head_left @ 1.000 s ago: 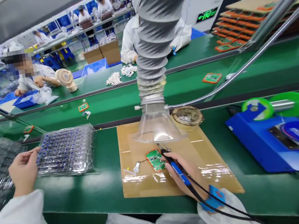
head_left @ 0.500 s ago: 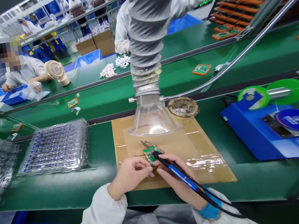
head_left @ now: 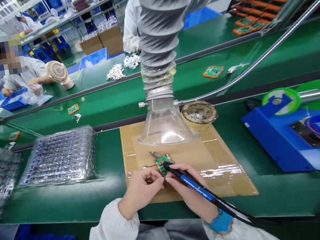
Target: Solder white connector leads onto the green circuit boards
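A small green circuit board (head_left: 161, 164) with an orange edge lies on the cardboard sheet, with thin wires beside it. My right hand (head_left: 191, 184) is closed around a blue and black soldering iron (head_left: 196, 187). The iron slants up and left across the board, its metal tip beyond the board's upper edge. At the lower edge of the board, my left hand (head_left: 143, 190) is closed in a pinch, its fingertips nearly meeting those of the right. Whatever it pinches is too small and hidden to make out.
A clear fume hood (head_left: 167, 125) on a grey hose hangs just above the cardboard (head_left: 215, 159). Behind it sits a bowl of solder scraps (head_left: 199, 113). At right is a blue solder feeder (head_left: 274, 142); at left, stacked clear trays (head_left: 60, 157). Boards lie on the green conveyor (head_left: 132, 100).
My thumb and finger tips have come closer together at the board's lower edge. The view has shifted slightly. Across the bench, a co-worker's arm has reached further right over the stacked boards.
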Demonstrator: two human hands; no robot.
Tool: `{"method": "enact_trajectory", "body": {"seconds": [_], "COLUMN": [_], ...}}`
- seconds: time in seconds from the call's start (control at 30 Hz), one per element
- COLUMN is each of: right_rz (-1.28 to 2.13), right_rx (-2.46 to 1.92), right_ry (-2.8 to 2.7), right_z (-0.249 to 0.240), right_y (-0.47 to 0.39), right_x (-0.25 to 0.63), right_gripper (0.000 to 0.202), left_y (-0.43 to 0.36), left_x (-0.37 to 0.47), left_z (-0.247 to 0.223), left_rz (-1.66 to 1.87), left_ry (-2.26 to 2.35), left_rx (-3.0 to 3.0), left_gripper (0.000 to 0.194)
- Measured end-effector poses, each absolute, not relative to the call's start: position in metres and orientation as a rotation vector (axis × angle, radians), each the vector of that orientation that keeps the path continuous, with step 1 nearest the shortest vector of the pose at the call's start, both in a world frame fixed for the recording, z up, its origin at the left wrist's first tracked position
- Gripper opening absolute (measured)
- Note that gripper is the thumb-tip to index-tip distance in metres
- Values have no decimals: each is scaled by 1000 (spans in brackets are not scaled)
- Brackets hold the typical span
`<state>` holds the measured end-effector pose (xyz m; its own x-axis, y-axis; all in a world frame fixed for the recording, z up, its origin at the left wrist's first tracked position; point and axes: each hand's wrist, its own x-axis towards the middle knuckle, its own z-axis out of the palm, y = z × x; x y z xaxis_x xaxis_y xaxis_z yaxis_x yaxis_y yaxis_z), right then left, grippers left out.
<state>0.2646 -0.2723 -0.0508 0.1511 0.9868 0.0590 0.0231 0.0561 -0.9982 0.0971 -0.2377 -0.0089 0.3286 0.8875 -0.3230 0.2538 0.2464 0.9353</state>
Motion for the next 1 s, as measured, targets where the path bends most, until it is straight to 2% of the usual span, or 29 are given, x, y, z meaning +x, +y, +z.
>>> {"method": "enact_trajectory", "body": {"seconds": [0.27,0.6,0.83,1.0], "right_rz": [862,419,442,622], "right_rx": [-1344,-1405,-1368,-1493], "right_ry": [-1176,-1424,-1418,-1265], "right_z": [-60,-58,-57,-65], "right_y": [-272,-286,-287,-287], "right_x": [271,306,304,294], "right_gripper": [24,14,9,20], "left_y": [-214,-194,-190,-194], "left_x": [89,90,88,86], "left_z": [-21,-28,-29,-27], "left_rz": [764,491,516,605], "left_ry": [1265,1331,1321,1272], "left_rx": [1965,2075,1979,1881], "left_gripper": [14,19,16,15]}}
